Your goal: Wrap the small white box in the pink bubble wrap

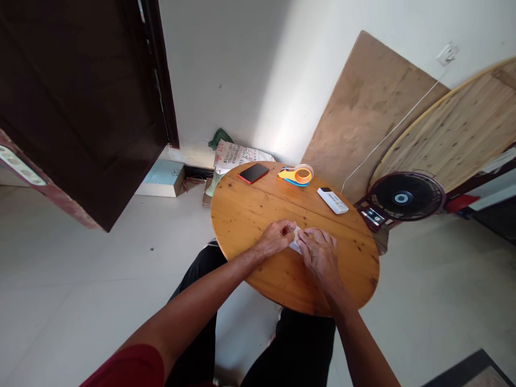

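Note:
Over the middle of a round wooden table [258, 209], my left hand [277, 237] pinches the left edge of a small white piece [296, 240] that looks like paper. My right hand [320, 251] has its fingers closed on the right side of the same piece. Fingers cover much of it, so its exact shape cannot be made out. Beyond my hands lie a red-edged phone [253, 172], an orange and blue tape dispenser [297, 174] and a white remote-like device [332, 200].
A dark door [80, 97] stands at the left, near a light blue box [161, 177] on the floor. Printed sacks [237, 156] lie behind the table. A wooden board [371, 102] leans on the wall, with a round black appliance [403, 198] at the right.

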The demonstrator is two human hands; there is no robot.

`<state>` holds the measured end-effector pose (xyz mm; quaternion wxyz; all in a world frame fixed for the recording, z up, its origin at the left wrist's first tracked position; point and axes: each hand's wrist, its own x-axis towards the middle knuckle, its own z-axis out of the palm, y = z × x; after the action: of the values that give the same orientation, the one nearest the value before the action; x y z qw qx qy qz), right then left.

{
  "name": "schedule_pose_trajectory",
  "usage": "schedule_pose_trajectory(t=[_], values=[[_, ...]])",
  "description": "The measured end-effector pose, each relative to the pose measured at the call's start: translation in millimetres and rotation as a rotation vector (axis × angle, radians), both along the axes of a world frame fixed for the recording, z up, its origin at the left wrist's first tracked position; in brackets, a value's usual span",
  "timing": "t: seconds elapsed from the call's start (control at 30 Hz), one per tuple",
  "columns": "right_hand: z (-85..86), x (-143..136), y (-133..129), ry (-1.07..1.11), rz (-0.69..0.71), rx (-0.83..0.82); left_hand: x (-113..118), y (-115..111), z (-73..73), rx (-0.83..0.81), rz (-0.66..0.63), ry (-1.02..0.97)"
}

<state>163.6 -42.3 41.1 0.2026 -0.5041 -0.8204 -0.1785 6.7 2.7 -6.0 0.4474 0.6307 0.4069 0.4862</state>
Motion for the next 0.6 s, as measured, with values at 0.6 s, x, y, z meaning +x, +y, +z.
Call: schedule_pose_trajectory(t=[0.6], values=[[-30.1,9,-2,0.464,0.017,0.123,3,0,6.0,-0.128,-0.021,-0.235]])
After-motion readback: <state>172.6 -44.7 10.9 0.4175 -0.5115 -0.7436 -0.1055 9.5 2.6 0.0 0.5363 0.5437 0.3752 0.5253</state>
